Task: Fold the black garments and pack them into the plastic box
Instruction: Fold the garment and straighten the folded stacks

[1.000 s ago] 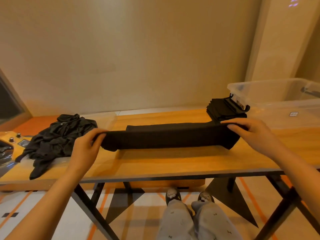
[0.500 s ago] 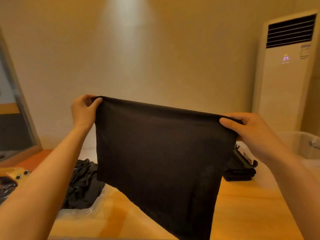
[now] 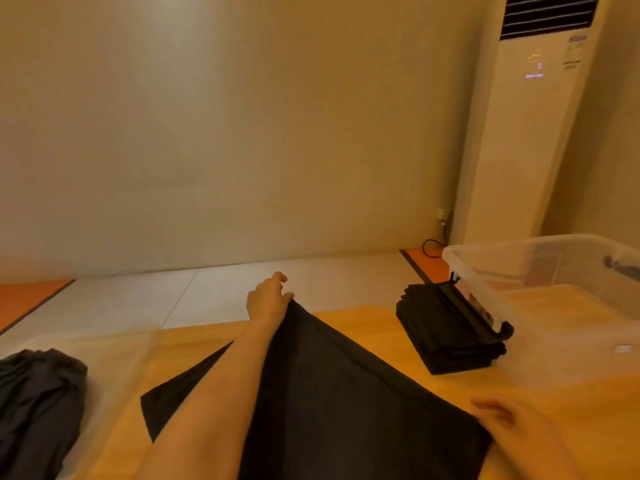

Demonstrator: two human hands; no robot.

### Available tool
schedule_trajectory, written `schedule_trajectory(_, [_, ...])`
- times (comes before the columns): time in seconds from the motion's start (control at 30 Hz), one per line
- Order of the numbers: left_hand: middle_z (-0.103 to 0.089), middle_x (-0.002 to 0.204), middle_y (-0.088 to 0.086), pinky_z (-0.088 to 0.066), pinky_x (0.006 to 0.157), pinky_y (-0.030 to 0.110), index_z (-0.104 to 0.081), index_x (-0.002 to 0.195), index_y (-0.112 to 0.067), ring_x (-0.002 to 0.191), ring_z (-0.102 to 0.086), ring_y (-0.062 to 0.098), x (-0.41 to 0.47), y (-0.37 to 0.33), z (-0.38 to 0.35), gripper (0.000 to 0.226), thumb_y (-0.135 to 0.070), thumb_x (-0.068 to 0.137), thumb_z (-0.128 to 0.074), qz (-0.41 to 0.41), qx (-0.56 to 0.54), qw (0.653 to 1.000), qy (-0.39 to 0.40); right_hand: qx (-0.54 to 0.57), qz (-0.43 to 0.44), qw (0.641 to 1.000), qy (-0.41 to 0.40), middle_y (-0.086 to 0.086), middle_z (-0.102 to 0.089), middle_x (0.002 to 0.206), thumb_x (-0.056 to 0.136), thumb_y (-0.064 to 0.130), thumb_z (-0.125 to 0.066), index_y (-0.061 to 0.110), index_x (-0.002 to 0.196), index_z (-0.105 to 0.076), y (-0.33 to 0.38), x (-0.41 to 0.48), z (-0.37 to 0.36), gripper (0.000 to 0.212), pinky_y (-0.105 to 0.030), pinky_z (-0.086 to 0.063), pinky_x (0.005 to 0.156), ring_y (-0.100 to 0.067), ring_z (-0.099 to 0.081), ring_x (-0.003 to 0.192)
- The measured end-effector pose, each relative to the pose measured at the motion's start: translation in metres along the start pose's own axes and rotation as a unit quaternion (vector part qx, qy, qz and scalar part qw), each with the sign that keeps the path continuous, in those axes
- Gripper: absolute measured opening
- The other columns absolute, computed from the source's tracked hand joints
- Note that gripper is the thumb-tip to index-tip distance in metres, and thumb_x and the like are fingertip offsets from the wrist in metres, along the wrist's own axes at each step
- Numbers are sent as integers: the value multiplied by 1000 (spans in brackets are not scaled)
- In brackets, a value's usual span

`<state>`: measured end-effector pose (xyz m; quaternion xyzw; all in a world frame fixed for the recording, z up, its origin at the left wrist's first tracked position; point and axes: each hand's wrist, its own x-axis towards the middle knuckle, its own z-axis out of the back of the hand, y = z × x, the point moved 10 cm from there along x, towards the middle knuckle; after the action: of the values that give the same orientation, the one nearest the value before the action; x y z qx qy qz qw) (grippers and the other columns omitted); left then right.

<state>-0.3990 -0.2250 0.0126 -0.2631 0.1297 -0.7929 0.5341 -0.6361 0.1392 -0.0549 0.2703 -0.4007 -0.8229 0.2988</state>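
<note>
- Left hand (image 3: 269, 296), arm stretched forward: fingers pinch the far corner of the black garment (image 3: 332, 393), probably to draw it flat for a fold.
- Right hand (image 3: 512, 424) touches the garment's near right corner. It is blurred, so I cannot tell whether it pinches or presses.
- Garment lies spread between both hands on the table (image 3: 363, 322).
- Far table edge is close to the left hand; cloth pushed further could overhang.
- Bare wood to the right of the left hand gives folding room.
- Folded stack (image 3: 446, 336), ahead of the right hand, touches the plastic box (image 3: 502, 271); likely staged for packing.
- Unfolded pile (image 3: 38, 396) lies well left of the left arm.
</note>
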Motion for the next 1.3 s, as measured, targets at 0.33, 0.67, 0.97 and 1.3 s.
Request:
schedule_trajectory(0.33, [-11,161,3,-14,119,48,-12,153,-21,148,-8,23,-110,17,-16,74,-57,95,-40,-30,105,971,212,-308,313,889,126,37,-19,134,91,57,-29,50,131,-36,85,-18,-88,41,-10,-9,106,16,-12,130])
schedule_trajectory(0.67, [22,158,4,10,117,47,14,152,-21,144,24,24,-238,97,15,86,-74,88,-12,124,196,953,195,-405,359,824,168,18,-4,159,100,48,-19,41,150,-11,80,-17,-134,50,-21,6,113,1,4,144])
schedule_trajectory(0.97, [12,160,-5,13,116,35,6,152,-30,145,17,10,-152,78,7,122,-96,51,12,-86,165,956,228,-381,242,892,26,7,2,161,103,45,-22,31,152,-2,64,-53,-138,55,-33,2,117,-12,8,147])
schedule_trajectory(1.3, [5,152,-27,4,114,15,2,151,-37,140,8,-12,-301,20,58,71,-56,93,-33,-161,14,973,167,-335,342,875,65,15,-2,159,101,42,-32,33,151,-9,76,-99,-114,56,-22,5,115,0,7,144])
